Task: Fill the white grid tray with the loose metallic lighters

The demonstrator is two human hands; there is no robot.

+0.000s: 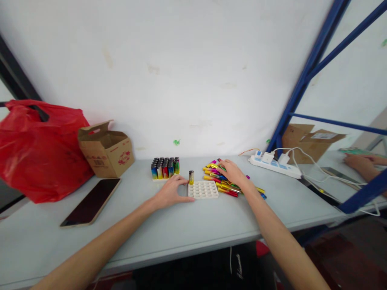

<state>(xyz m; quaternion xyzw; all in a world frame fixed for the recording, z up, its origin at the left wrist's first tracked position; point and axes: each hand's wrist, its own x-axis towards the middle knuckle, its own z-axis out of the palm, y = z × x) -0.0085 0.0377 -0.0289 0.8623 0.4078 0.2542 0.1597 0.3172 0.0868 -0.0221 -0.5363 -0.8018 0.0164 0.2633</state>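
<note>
A white tray (203, 190) with rows of round holes lies on the table. One yellow lighter (191, 177) with a dark top stands upright at its back left corner. My left hand (173, 191) spans the tray's left end, thumb at the front edge and fingers near the back corner. To the right is a loose pile of shiny lighters (229, 189) in yellow, red, blue and purple. My right hand (232, 171) reaches into the pile from above, fingers closed around a dark-ended lighter (219, 160), mostly hidden. A full block of upright lighters (165, 168) stands behind my left hand.
A phone (92, 202) lies at left, before a cardboard box (107, 155) and a red plastic bag (42, 149). A power strip (275, 166) with plugs and cables is at right, beside a blue metal frame (298, 92). Another person's hands (364, 163) show beyond it.
</note>
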